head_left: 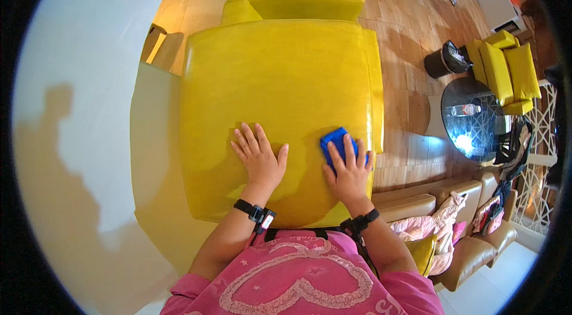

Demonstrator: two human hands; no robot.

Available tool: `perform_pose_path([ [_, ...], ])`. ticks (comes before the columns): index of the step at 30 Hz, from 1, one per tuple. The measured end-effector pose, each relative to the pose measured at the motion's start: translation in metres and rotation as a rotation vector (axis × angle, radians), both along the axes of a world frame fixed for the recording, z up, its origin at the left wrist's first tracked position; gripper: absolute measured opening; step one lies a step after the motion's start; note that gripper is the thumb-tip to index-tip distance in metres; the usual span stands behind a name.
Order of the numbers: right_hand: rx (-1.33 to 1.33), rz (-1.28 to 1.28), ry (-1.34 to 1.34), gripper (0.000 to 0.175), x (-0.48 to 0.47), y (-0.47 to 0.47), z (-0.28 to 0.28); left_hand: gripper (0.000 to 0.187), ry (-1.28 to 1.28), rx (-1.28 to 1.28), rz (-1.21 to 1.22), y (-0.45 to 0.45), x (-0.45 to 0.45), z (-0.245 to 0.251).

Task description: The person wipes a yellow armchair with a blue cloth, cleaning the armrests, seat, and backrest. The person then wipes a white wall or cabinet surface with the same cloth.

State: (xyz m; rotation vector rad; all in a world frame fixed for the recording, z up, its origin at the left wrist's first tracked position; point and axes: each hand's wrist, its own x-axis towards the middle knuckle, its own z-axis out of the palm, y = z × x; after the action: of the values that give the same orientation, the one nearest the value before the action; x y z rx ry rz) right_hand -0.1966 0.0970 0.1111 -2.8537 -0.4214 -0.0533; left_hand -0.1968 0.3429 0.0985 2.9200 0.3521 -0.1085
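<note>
In front of me is a wide yellow leather-like sofa cushion (277, 78), still part of a yellow sofa whose armrest (304, 0) rises at the far end. My left hand (261, 158) lies flat on the cushion's near half, fingers spread, with nothing in it. Toward the cushion's right edge, my right hand (351, 172) presses a folded blue cloth (335, 138) against the surface. The fingers rest over the cloth, and part of it is hidden beneath them.
A pale wall (80, 114) stands on the left. To the right are a black trash bin (440, 62), a dark glass table (456, 87) with a plastic bottle (464, 110), a yellow armchair (496, 71) and a brown sofa (469, 252) with clothes on it.
</note>
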Motion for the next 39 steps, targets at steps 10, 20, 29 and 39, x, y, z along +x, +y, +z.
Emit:
perform_pose_path([
  [10,0.233,-0.113,0.023,0.066,-0.003,-0.052,-0.009,0.086,0.051,0.038,-0.212,-0.085,-0.001,0.009],
  [20,0.859,-0.327,0.281,0.09,0.03,-0.091,-0.081,0.082,0.05,0.046,-0.287,-0.108,-0.019,-0.005],
  [29,1.149,-0.437,0.453,0.086,-0.033,-0.088,-0.084,0.082,0.072,0.119,-0.334,-0.097,-0.038,-0.01],
  [39,1.141,-0.507,0.411,0.081,-0.13,-0.07,-0.089,0.081,-0.054,0.161,-0.438,-0.073,-0.063,-0.019],
])
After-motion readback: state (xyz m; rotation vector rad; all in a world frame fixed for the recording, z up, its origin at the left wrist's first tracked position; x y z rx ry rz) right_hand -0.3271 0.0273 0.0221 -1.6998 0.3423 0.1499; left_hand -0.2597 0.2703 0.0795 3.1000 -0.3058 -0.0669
